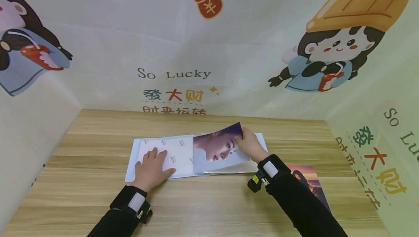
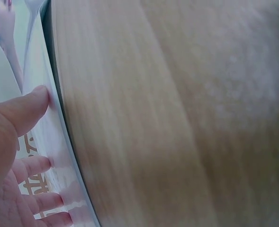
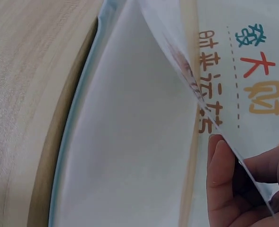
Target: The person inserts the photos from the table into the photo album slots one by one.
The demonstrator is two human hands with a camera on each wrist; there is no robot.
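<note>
An open photo album (image 1: 131, 160) with a pale blue edge lies on the table. My left hand (image 1: 152, 168) rests with spread fingers on its left page, a white sheet (image 1: 176, 149) with small repeated grey print. Over the right page, my right hand (image 1: 252, 144) pinches the right end of a portrait photo (image 1: 219, 149). That end is lifted and tilted, while the photo's left end lies near the album's fold. In the right wrist view, the photo (image 3: 182, 64) stands edge-on above a pale page (image 3: 130, 123). Whether its left end sits inside a sleeve, I cannot tell.
A second photo (image 1: 309, 182) with a sunset sky lies on the wooden table (image 1: 203, 208), partly hidden by the right forearm. Printed white cloth (image 1: 114, 47) walls in the table at the back and on both sides.
</note>
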